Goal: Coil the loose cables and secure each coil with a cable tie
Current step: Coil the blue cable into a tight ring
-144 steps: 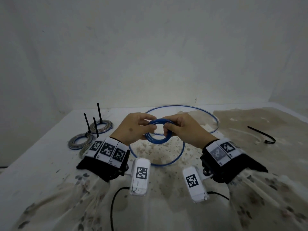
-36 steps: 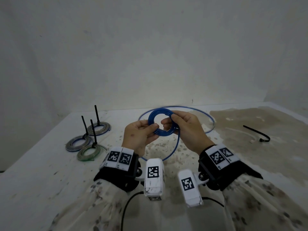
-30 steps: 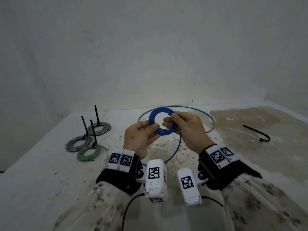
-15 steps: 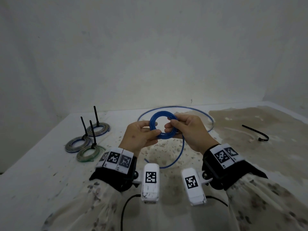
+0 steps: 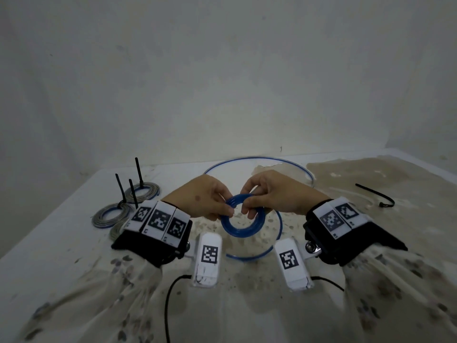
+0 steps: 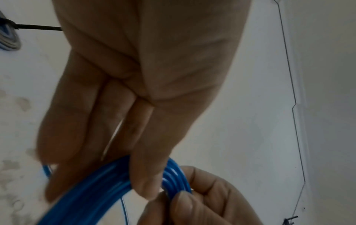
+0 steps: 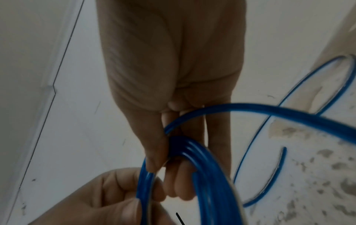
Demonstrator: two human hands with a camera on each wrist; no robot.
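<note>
Two bare hands meet above a stained white table (image 5: 61, 256), both holding one small coil of blue cable (image 5: 242, 226). The left hand (image 5: 205, 196) has its thumb and curled fingers pinched on the coil's upper left arc, likely to keep the wound turns stacked so they cannot spring apart. The right hand (image 5: 272, 191) pinches the upper right arc in the same way; the right wrist view shows several blue strands running side by side under its fingertips (image 7: 154, 161), with one strand leading away from them. That grip seems placed to guide the next turn onto the bundle.

The coil hangs in the air between the hands, tilted toward the viewer, just above the table. From it the unwound cable (image 5: 279, 224) drops to the table and sweeps in a wide loose loop toward the back wall, so the coiling appears unfinished.

Well to the right on the table lies a loose black cable tie (image 5: 376, 196), apparently set aside for this coil and within reach once winding ends. To the left sit three finished grey coils (image 5: 108, 215), close together, each with a black tie tail (image 5: 139, 172) standing upright, probably grouped there to keep done work apart from the working area.
</note>
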